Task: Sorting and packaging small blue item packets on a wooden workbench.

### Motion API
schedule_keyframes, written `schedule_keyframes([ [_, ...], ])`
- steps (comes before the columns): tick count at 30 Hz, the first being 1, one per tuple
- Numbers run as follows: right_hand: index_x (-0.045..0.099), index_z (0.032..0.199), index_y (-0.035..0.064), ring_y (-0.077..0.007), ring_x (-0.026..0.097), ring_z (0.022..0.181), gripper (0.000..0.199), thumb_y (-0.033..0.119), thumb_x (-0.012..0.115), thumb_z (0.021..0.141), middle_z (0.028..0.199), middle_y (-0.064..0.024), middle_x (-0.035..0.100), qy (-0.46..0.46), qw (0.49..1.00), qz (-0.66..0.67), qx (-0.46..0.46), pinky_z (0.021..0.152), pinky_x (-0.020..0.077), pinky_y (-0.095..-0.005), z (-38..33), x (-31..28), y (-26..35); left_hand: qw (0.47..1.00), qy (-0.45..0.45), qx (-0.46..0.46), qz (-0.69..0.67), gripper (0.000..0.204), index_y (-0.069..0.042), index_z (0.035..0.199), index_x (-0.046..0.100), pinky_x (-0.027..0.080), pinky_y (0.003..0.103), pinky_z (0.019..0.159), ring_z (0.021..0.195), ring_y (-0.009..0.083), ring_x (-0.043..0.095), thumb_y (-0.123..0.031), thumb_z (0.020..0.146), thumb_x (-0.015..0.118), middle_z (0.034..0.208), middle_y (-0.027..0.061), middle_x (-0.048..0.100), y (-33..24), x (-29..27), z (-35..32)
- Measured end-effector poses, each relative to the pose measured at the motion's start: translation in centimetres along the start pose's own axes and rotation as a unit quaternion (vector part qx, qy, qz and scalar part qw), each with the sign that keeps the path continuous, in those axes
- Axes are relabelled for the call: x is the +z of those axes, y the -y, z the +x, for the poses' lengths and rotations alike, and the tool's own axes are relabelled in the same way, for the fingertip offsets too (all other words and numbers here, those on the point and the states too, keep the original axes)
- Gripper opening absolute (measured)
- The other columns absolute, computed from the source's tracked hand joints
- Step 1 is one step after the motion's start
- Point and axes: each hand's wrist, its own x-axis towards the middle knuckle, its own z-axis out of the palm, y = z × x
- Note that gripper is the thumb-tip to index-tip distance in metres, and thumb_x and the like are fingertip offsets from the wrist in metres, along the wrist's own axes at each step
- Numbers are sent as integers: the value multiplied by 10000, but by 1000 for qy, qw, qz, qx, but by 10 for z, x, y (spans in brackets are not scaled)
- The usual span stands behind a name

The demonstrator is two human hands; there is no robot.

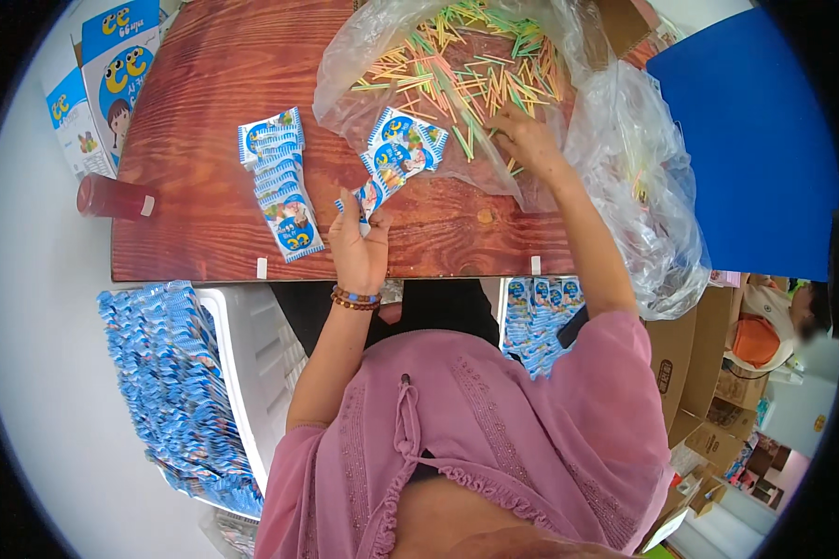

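My left hand [359,250], with a beaded bracelet at the wrist, pinches the lower end of a blue-and-white sachet [371,197] above the table's near edge. Beyond it lie a few more loose sachets [403,142], partly overlapping. To the left, an overlapping row of the same sachets [280,182] rests on the wood. Over at the right, my right hand [529,140] is among thin pink, green and yellow sticks [480,70] on an opened clear plastic bag [340,79]. Its fingers are bent inward, and what lies between their tips is too small to make out.
A red-brown wooden table [186,121] carries a capped reddish jar [112,197] at its left edge. Printed boxes [121,74] stand behind it. Crumpled clear plastic [634,186] hangs off the right side beside a blue panel [755,140]. Below, a white crate [238,373] adjoins many stacked sachets [172,391].
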Motion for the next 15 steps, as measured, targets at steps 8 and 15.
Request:
schedule_keyframes([
  [8, 590, 831, 45, -312, 618, 820, 158, 187, 647, 795, 810, -100, 584, 109, 981, -159, -30, 683, 499, -425, 18, 6, -18, 999, 24, -14, -27, 251, -40, 879, 620, 433, 242, 654, 692, 76, 498, -265, 960, 542, 855, 12, 631, -4, -7, 3],
  [15, 588, 897, 15, -103, 610, 699, 35, 45, 597, 881, 787, -63, 641, -40, 842, 513, 165, 609, 484, -231, 18, -39, 111, 1000, 21, 6, -17, 248, -45, 880, 628, 432, 245, 651, 723, 81, 522, -266, 959, 545, 874, 21, 645, -5, 1, -3],
])
